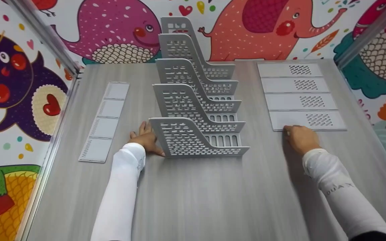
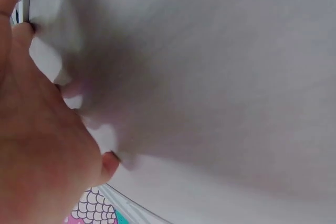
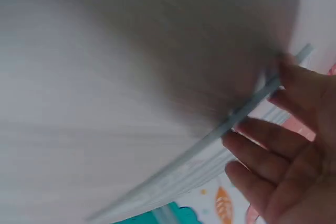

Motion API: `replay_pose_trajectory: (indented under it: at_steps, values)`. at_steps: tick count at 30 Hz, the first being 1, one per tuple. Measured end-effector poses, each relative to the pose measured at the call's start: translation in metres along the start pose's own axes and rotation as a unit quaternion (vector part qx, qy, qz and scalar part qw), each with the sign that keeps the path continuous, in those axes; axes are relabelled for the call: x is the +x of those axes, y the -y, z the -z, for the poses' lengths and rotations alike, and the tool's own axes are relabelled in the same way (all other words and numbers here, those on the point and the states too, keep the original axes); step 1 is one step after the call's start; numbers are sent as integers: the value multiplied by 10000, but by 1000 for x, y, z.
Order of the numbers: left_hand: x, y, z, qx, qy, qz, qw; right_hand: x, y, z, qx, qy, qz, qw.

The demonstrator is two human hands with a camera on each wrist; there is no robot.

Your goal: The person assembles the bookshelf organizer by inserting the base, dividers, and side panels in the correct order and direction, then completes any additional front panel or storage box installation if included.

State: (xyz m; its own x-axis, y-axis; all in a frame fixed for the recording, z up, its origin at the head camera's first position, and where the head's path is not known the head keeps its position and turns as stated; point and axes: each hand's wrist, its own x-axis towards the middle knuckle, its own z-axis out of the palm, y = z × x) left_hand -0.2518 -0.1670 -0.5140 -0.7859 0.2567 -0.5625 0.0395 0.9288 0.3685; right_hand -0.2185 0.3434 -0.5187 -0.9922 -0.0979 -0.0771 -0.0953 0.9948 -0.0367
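A grey perforated file rack (image 1: 193, 140), its upright dividers stepping back one behind another, stands mid-table. My left hand (image 1: 147, 139) is spread beside its front left corner, the thumb at the bottom of the front divider. In the left wrist view, fingertips of the left hand (image 2: 47, 129) meet the pale tabletop. My right hand (image 1: 302, 139) touches the near edge of the front flat panel (image 1: 290, 120) of a row with slanted slots. Seen from the right wrist, the loosely bent fingers of the right hand (image 3: 283, 150) lie along that panel's edge (image 3: 210, 137), the thumb against it.
Four-part grey strip of small panels (image 1: 104, 125) lies on the table (image 1: 199, 197) left of the rack. Cartoon-printed walls (image 1: 246, 33) and metal frame rails (image 1: 52, 140) border the table at the back and sides.
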Motion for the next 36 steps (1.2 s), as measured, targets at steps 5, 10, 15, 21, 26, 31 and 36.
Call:
replay_pose_trajectory:
  at_steps: [5,10,15,21,26,31,36]
  values:
    - [-3,5,4,-364,184,34,9992,1,19,6,-670,-242,1243,9897]
    - [-2,-2,2,-396,96,273,9988,-13,17,-4,-1207,-420,2593,9573]
    - [4,-23,-1,-262,-230,414,9985,-29,-9,4,-657,-1665,2485,9520]
    - [17,-48,-11,-86,-552,324,9979,-36,-25,61,490,-4097,1622,8963]
    - [34,-75,-29,-11,-710,229,9972,-31,-5,116,2236,-5322,629,8141]
    - [48,-109,-37,213,-832,353,9957,-23,32,158,2871,-6049,1430,7289]
    - [56,-138,-45,249,-802,291,9960,-13,67,187,2610,-6459,2369,6772]
